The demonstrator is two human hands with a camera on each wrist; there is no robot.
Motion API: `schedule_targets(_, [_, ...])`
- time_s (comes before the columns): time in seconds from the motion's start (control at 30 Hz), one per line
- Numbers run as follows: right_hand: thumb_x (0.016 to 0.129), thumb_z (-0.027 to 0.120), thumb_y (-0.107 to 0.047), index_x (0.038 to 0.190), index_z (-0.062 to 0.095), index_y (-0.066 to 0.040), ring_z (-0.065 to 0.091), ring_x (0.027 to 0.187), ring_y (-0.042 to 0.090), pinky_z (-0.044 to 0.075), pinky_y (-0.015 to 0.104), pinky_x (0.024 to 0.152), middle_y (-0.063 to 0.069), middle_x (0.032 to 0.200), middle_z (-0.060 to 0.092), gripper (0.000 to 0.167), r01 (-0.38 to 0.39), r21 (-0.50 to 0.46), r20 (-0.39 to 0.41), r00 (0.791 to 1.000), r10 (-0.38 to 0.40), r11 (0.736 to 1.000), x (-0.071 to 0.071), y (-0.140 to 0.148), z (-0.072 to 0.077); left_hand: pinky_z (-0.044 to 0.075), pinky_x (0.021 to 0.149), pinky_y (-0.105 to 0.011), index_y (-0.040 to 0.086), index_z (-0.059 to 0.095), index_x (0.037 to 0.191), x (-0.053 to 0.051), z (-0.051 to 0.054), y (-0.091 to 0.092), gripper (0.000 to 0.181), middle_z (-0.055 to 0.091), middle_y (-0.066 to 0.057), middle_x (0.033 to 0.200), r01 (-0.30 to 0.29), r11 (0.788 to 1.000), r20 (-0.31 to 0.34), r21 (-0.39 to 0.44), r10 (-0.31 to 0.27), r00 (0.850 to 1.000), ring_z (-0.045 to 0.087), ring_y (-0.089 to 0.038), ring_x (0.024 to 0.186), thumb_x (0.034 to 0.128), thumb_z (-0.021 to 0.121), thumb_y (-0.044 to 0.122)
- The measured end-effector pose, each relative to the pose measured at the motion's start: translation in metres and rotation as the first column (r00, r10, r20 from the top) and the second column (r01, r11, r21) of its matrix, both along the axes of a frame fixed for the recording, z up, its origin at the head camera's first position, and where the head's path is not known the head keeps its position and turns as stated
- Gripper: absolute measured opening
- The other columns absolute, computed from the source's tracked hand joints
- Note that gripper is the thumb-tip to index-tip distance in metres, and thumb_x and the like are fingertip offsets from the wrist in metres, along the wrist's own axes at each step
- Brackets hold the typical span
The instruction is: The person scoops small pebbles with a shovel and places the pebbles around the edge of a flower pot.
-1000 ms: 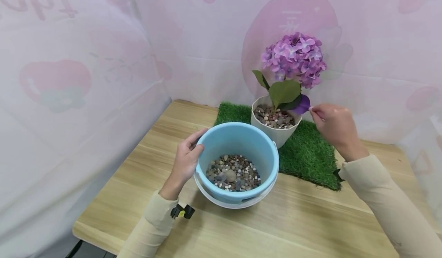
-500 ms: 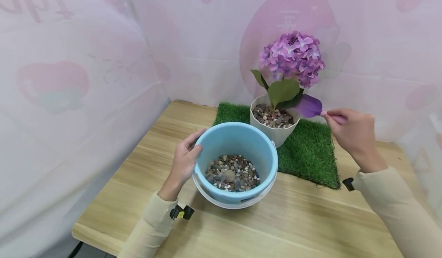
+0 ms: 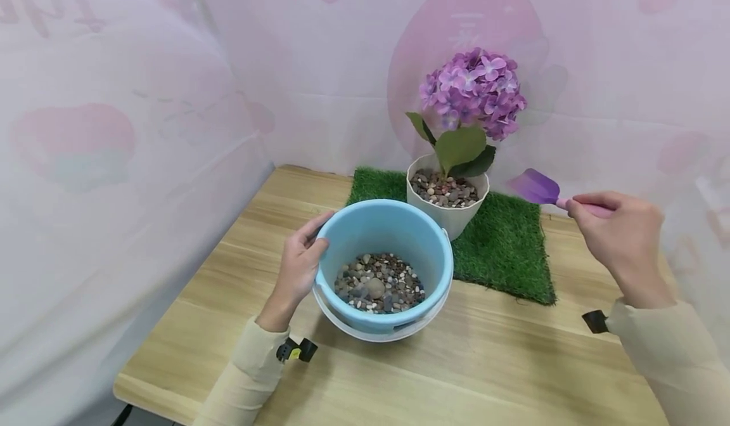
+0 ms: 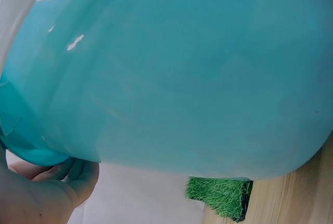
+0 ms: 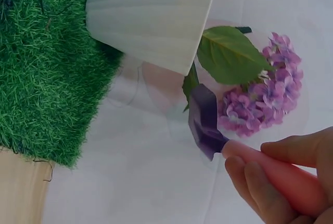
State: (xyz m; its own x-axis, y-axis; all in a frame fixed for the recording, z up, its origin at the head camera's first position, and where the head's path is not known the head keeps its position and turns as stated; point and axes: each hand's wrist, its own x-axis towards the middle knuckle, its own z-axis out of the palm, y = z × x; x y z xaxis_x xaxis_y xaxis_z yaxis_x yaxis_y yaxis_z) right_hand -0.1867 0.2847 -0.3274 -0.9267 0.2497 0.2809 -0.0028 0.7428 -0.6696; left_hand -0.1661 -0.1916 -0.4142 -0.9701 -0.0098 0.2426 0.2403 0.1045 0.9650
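My left hand (image 3: pixel 298 262) grips the left rim of a light blue bucket (image 3: pixel 384 213), thumb inside and fingers outside. Pebbles (image 3: pixel 381 285) of mixed colours cover the bucket's bottom. On the right, my right hand (image 3: pixel 621 236) holds a small purple trowel (image 3: pixel 538 186) by its pink handle, in the air beside the flower pot. That white pot (image 3: pixel 453 218) has pebbles (image 3: pixel 441 190) up near its rim and a purple hydrangea (image 3: pixel 476 90) standing in it. In the right wrist view, thumb and fingers wrap the pink handle (image 5: pixel 276 174), and the trowel's blade (image 5: pixel 203 120) looks bare.
The pot stands on a green artificial grass mat (image 3: pixel 507 255) at the back of the wooden table (image 3: pixel 513 362). Behind and to the left hang white printed cloths (image 3: pixel 319 64). The bucket's white handle (image 3: pixel 376 337) hangs down along its front.
My right hand has drawn the trowel away from the pot, to the right and slightly down. My left hand keeps its hold on the bucket rim. The whole view has shifted slightly.
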Motion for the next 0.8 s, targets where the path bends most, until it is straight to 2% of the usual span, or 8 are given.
schedule_targets(0.13, [0.093, 0.076, -0.042, 0.121, 0.081, -0.010, 0.062, 0.069, -0.022, 0.050, 0.004, 0.060, -0.044, 0.069, 0.062, 0.042, 0.122, -0.121, 0.074, 0.991, -0.113, 0.985, 0.009, 0.010, -0.001, 0.059, 0.105, -0.041, 0.000, 0.055, 0.151, 0.000, 0.000, -0.001, 0.048, 0.060, -0.022, 0.151, -0.003, 1.000, -0.014, -0.002, 0.003, 1.000, 0.062, -0.037, 0.135, 0.1025, 0.049, -0.001])
schedule_targets(0.23, [0.092, 0.079, -0.038, 0.116, 0.082, -0.015, 0.064, 0.070, -0.019, 0.050, 0.005, 0.059, -0.038, 0.068, 0.067, 0.033, 0.207, -0.222, 0.112, 0.976, -0.186, 0.953, 0.015, 0.017, -0.003, 0.058, 0.106, -0.040, -0.001, 0.055, 0.151, -0.001, 0.000, -0.001, 0.048, 0.059, -0.022, 0.151, 0.008, 1.000, -0.020, 0.002, -0.008, 1.000, 0.062, -0.037, 0.136, 0.1030, 0.048, -0.002])
schedule_targets(0.4, [0.091, 0.082, -0.034, 0.106, 0.084, -0.023, 0.067, 0.071, -0.018, 0.051, 0.006, 0.058, -0.030, 0.069, 0.071, 0.019, 0.292, -0.342, 0.163, 0.954, -0.250, 0.893, 0.024, 0.025, -0.009, 0.058, 0.106, -0.039, 0.000, 0.054, 0.151, -0.001, 0.000, -0.002, 0.048, 0.059, -0.022, 0.152, 0.009, 1.000, -0.018, 0.006, -0.009, 1.000, 0.061, -0.037, 0.137, 0.1030, 0.049, -0.001])
schedule_targets(0.5, [0.090, 0.083, -0.033, 0.107, 0.085, -0.022, 0.068, 0.069, -0.015, 0.051, 0.006, 0.057, -0.029, 0.068, 0.072, 0.020, 0.336, -0.378, 0.190, 0.940, -0.283, 0.863, 0.026, 0.027, -0.016, 0.058, 0.107, -0.038, 0.000, 0.054, 0.151, 0.000, -0.001, -0.002, 0.048, 0.058, -0.022, 0.152, 0.009, 1.000, -0.019, 0.005, -0.009, 1.000, 0.061, -0.037, 0.137, 0.1034, 0.049, -0.001])
schedule_targets(0.6, [0.091, 0.082, -0.034, 0.113, 0.084, -0.018, 0.068, 0.068, -0.015, 0.050, 0.007, 0.056, -0.029, 0.067, 0.072, 0.027, 0.372, -0.381, 0.215, 0.926, -0.310, 0.846, 0.028, 0.032, -0.026, 0.058, 0.106, -0.038, -0.001, 0.054, 0.151, 0.000, 0.000, -0.002, 0.048, 0.059, -0.022, 0.152, 0.015, 1.000, -0.023, 0.007, -0.015, 1.000, 0.061, -0.037, 0.137, 0.1035, 0.048, -0.002])
schedule_targets(0.7, [0.092, 0.081, -0.032, 0.109, 0.084, -0.021, 0.067, 0.065, -0.014, 0.051, 0.009, 0.053, -0.029, 0.065, 0.071, 0.021, 0.399, -0.386, 0.240, 0.914, -0.327, 0.831, 0.027, 0.040, -0.040, 0.059, 0.104, -0.038, -0.001, 0.054, 0.151, 0.000, -0.001, -0.002, 0.048, 0.059, -0.023, 0.151, 0.021, 1.000, -0.024, 0.012, -0.020, 1.000, 0.061, -0.038, 0.136, 0.1032, 0.048, -0.003])
schedule_targets(0.8, [0.094, 0.079, -0.030, 0.098, 0.083, -0.027, 0.066, 0.061, -0.014, 0.051, 0.010, 0.050, -0.030, 0.062, 0.069, 0.007, 0.416, -0.370, 0.260, 0.905, -0.337, 0.831, 0.024, 0.050, -0.055, 0.060, 0.104, -0.037, -0.001, 0.054, 0.151, -0.001, -0.001, -0.001, 0.049, 0.059, -0.024, 0.151, 0.021, 1.000, -0.021, 0.017, -0.021, 1.000, 0.061, -0.038, 0.136, 0.1028, 0.048, -0.003])
